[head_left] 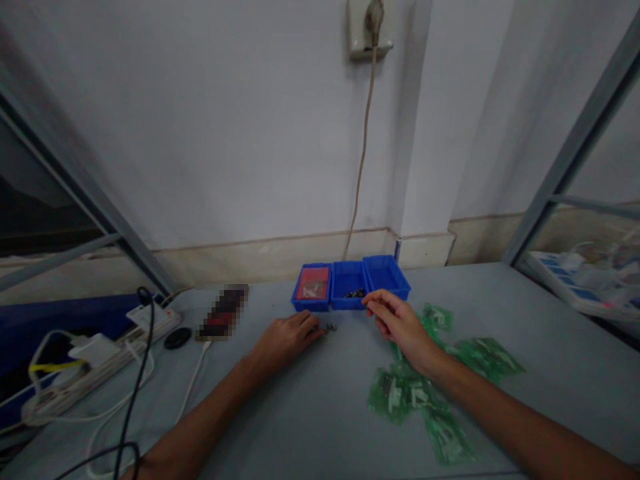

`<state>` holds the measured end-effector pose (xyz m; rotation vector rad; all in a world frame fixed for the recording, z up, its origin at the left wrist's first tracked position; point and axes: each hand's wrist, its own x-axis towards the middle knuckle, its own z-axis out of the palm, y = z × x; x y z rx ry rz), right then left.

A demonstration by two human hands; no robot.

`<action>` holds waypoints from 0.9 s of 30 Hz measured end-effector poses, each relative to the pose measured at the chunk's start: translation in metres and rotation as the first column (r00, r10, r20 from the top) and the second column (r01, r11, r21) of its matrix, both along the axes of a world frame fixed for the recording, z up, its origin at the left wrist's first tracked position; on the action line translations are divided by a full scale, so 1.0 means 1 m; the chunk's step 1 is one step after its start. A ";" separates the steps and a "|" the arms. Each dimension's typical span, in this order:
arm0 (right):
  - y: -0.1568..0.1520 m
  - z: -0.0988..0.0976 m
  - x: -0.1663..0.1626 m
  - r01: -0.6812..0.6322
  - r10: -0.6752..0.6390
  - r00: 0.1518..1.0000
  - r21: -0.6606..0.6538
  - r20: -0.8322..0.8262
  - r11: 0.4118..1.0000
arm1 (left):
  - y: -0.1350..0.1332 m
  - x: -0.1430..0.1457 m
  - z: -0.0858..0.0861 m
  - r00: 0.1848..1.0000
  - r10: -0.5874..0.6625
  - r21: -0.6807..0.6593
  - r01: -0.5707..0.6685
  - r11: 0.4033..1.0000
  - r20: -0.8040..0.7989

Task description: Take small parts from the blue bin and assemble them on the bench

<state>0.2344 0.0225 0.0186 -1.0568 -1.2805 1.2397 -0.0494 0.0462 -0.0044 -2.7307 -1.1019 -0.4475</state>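
Note:
My left hand [290, 339] rests on the table with its fingers curled and the thumb stretched below them. Small shiny metal parts [329, 327] lie at its fingertips, some partly hidden between thumb and fingers; their exact kind is too small to tell. My right hand [397, 325] hovers in front of the blue bins, thumb and forefinger pinched together. Whatever it may hold is too small to make out. Just behind it, the middle blue bin [349, 270] contains a few dark metal pieces [355, 293].
Left of it, a blue bin [311, 307] holds a red packet; the right bin [385, 270] adjoins. Several green plastic bags [450, 433] lie beneath and beside my right forearm. A pixelated phone-like object [223, 312], black disc [177, 338] and power strip [100, 360] with cables occupy the left.

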 end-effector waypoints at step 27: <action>-0.001 0.001 -0.001 -0.004 0.004 1.000 0.000 -0.031 1.000 | 0.002 -0.001 0.001 1.000 0.000 -0.088 0.001 0.996 0.017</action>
